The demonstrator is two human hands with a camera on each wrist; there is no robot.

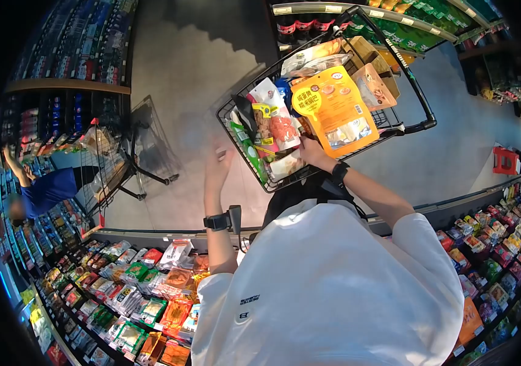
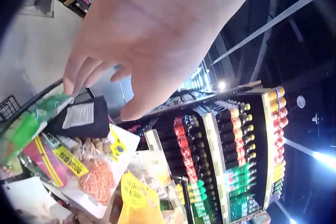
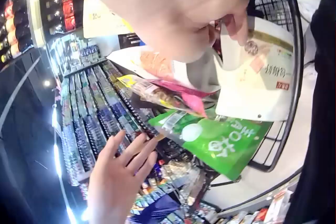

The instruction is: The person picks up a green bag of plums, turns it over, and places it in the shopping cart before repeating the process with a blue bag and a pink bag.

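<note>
My right hand (image 1: pixel 316 154) is inside the black wire shopping cart (image 1: pixel 249 163), at the side nearest my body. In the right wrist view its curled fingers pinch the upper edge of a white snack pouch (image 3: pixel 257 90). Left of the cart, my left hand (image 1: pixel 219 163) hangs in the air with its fingers extended, holding nothing. Near it in the cart are a green bag (image 1: pixel 249 149) and a black packet (image 2: pixel 81 119). A clear-windowed white bag of pink food (image 1: pixel 281 125) lies beside a large yellow pouch (image 1: pixel 333 91).
Another cart (image 1: pixel 111 165) stands at the left, near a person in a blue top (image 1: pixel 53 192). Packaged snacks (image 1: pixel 144 299) fill the shelf beside me. Bottles (image 1: pixel 306 25) line the shelves beyond the cart. A red basket (image 1: pixel 505 160) is at the right.
</note>
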